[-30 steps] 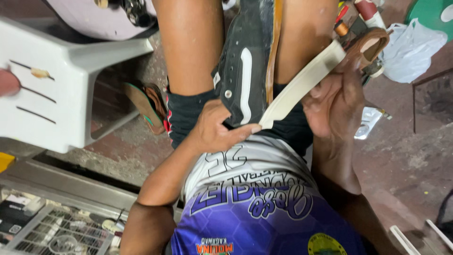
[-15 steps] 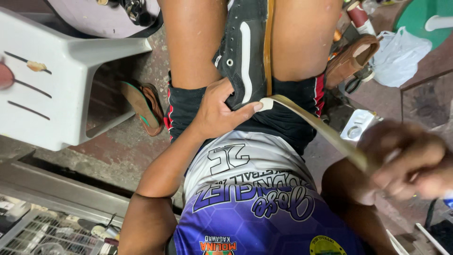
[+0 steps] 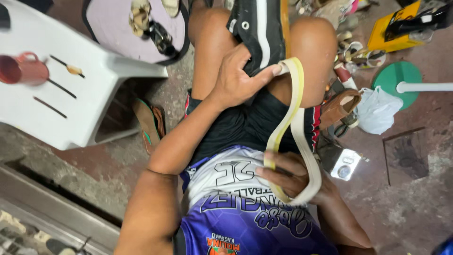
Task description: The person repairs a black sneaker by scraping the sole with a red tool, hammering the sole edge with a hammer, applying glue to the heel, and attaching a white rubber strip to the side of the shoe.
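Here, my left hand [image 3: 236, 78] pins cream strip [image 3: 295, 127] to black shoe [image 3: 257, 28]; right hand [image 3: 288, 174] grips slack; I'd keep tension even

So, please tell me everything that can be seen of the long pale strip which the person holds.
The strip is a long, flat, cream-coloured band with a yellowish inner face; it looks like rubber. It bends in a loose loop. The left hand pins its upper end against the black shoe with a white stripe, which lies between the knees. From there it runs down over the thigh to the right hand, which grips it near the shirt, where it curls round.
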